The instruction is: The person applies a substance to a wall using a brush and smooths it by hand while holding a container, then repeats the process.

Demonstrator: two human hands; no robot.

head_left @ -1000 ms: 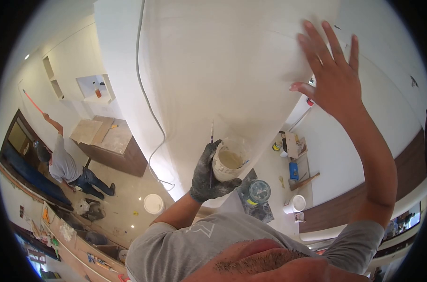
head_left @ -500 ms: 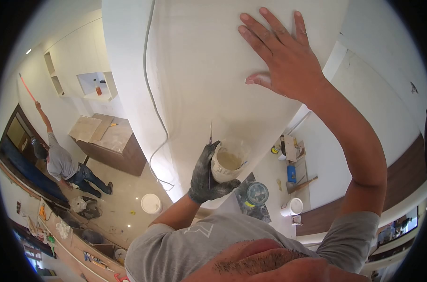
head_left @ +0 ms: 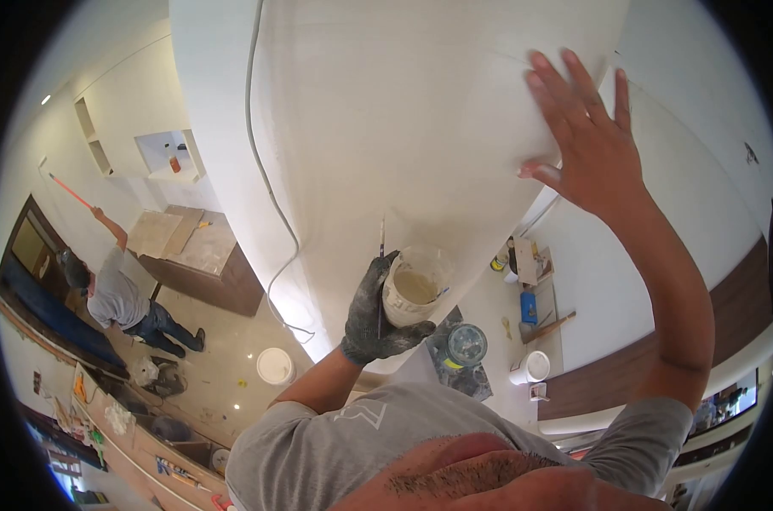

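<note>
In the gloved left hand (head_left: 368, 319), fingers curled, a thin brush (head_left: 382, 241) and rounded, smeared plastic cup (head_left: 401, 308) are held; the bare right hand (head_left: 594, 162) is spread, empty, contact with the smooth pale wall (head_left: 386, 111) unclear; brown panelling (head_left: 740, 285) is set beyond.

On my feed I can read no words or numbers: the gray shirt (head_left: 306, 456) bears 1 white angular mark (head_left: 363, 415), and the markings on the cup (head_left: 406, 313) are too faint.

Transl. tub (head_left: 403, 310) pt-full w/ beige mix (head_left: 415, 288); thin brush (head_left: 382, 244) alongside.
</note>
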